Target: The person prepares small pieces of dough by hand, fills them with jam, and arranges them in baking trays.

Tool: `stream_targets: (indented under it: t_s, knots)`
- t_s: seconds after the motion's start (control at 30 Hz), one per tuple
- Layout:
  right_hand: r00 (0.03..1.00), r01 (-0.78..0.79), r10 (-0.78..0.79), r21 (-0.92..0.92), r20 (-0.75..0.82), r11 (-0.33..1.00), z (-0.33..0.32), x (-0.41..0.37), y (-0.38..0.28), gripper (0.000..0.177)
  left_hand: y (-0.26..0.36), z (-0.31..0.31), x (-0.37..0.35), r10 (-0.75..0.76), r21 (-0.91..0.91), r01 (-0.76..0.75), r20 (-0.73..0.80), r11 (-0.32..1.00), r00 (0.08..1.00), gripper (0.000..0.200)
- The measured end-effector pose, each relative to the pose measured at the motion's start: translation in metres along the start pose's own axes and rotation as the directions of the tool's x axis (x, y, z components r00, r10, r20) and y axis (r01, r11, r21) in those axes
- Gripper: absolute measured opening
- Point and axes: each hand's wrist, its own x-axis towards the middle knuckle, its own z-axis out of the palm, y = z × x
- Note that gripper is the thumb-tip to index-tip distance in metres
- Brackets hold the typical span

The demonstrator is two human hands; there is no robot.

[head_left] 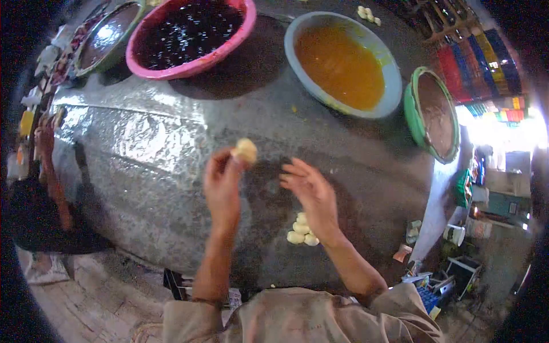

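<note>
My left hand (222,186) is raised over the grey metal table (148,154) and pinches a small pale dough ball (246,150) at its fingertips. Beside it, my right hand (311,191) is empty, its fingers spread apart above the table. Just under my right wrist lies a small cluster of pale dough balls (302,229) on the table surface. A blue-rimmed bowl of orange liquid (342,63) stands beyond both hands.
A pink basin of dark liquid (191,31) and a green bowl (106,37) stand at the far left. Another green bowl (432,114) sits at the right edge. More dough pieces (369,14) lie far back. A person (43,188) stands to the left.
</note>
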Motion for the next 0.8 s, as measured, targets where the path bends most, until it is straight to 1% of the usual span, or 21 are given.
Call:
stream_targets:
  t_s: [0.07,0.1,0.17,0.2,0.23,0.27,0.3,0.33,0.37,0.4,0.43,0.47,0.5,0.57,0.6,0.63,0.67,0.7,0.73,0.77,0.8]
  knots:
    - [0.973,-0.197,0.183,0.094,0.137,0.976,0.007,0.012,0.007,0.035,0.003,0.028,-0.036,-0.024,0.086,0.018,0.066,0.996,0.998,0.022]
    - [0.974,-0.198,0.185,0.094,0.13,0.976,0.003,0.015,0.005,0.035,0.002,0.035,-0.048,-0.028,0.085,0.022,0.072,0.996,0.997,0.022]
    - [0.957,-0.259,0.233,0.146,0.176,0.955,-0.006,0.018,0.002,0.034,0.002,0.041,-0.063,0.097,0.291,-0.135,0.142,0.947,0.985,0.024]
    - [0.954,-0.265,0.237,0.148,0.185,0.953,-0.011,0.018,0.004,0.034,0.011,0.041,-0.064,0.096,0.299,-0.133,0.135,0.945,0.986,0.024]
    - [0.933,-0.334,0.276,0.269,0.233,0.903,-0.018,0.016,0.008,0.034,0.026,0.042,-0.064,0.332,0.609,-0.366,0.174,0.704,0.927,0.029]
    - [0.909,-0.4,0.305,0.384,0.285,0.832,-0.026,0.015,0.01,0.033,0.038,0.043,-0.064,0.51,0.811,-0.495,0.298,0.311,0.807,0.033]
    - [0.852,-0.48,0.435,0.103,0.293,0.871,-0.038,0.014,0.002,0.031,0.044,0.046,-0.058,0.512,0.817,-0.494,0.3,0.298,0.805,0.033]
    - [0.85,-0.479,0.429,0.109,0.306,0.871,-0.035,0.008,0.006,0.031,0.049,0.053,-0.048,0.574,0.631,-0.672,0.405,0.388,0.712,0.036]
    - [0.848,-0.469,0.327,0.302,0.417,0.83,-0.033,-0.005,0.013,0.03,0.053,0.057,-0.043,0.644,0.4,-0.8,0.477,0.446,0.598,0.038]
    - [0.841,-0.465,0.204,0.478,0.501,0.745,-0.031,-0.017,0.02,0.028,0.052,0.06,-0.043,0.646,0.411,-0.801,0.476,0.436,0.596,0.038]
    - [0.888,-0.205,-0.009,0.414,0.459,0.887,-0.032,-0.025,0.029,0.029,0.05,0.065,-0.045,0.642,0.297,-0.846,0.553,0.444,0.531,0.036]
    - [0.884,-0.205,-0.015,0.414,0.468,0.887,-0.031,-0.021,0.021,0.029,0.051,0.069,-0.045,0.64,0.176,-0.874,0.619,0.452,0.456,0.035]
    - [0.895,-0.097,-0.076,0.357,0.44,0.929,-0.031,-0.013,0.011,0.031,0.053,0.073,-0.037,0.704,0.151,-0.909,0.588,0.388,0.398,0.031]
    - [0.852,0.126,-0.267,0.318,0.451,0.94,-0.032,0.012,0.005,0.035,0.055,0.078,-0.02,0.751,0.148,-0.915,0.529,0.376,0.394,0.03]
    - [0.846,0.125,-0.268,0.315,0.462,0.941,-0.024,0.017,-0.004,0.035,0.056,0.077,-0.014,0.787,0.141,-0.917,0.476,0.372,0.393,0.029]
    - [0.874,-0.218,-0.101,0.569,0.475,0.793,-0.013,0.018,-0.018,0.036,0.061,0.069,-0.01,0.754,0.192,-0.894,0.484,0.404,0.444,0.037]
    - [0.84,-0.498,0.056,0.725,0.54,0.476,-0.003,0.022,-0.026,0.037,0.059,0.068,-0.01,0.761,0.201,-0.895,0.472,0.399,0.445,0.037]
    - [0.768,-0.595,0.037,0.69,0.64,0.412,0.0,0.03,-0.03,0.042,0.053,0.07,-0.01,0.764,0.136,-0.829,0.33,0.543,0.555,0.044]
    - [0.754,-0.604,0.029,0.676,0.656,0.421,0.006,0.039,-0.028,0.042,0.047,0.067,-0.009,0.733,0.045,-0.751,0.189,0.659,0.654,0.052]
    - [0.669,-0.646,0.007,0.576,0.744,0.501,0.014,0.049,-0.022,0.044,0.039,0.054,-0.008,0.794,0.081,-0.825,0.234,0.559,0.561,0.073]
    - [0.571,-0.669,-0.004,0.468,0.821,0.576,0.022,0.06,-0.019,0.046,0.044,0.047,-0.01,0.803,0.094,-0.831,0.22,0.548,0.554,0.073]
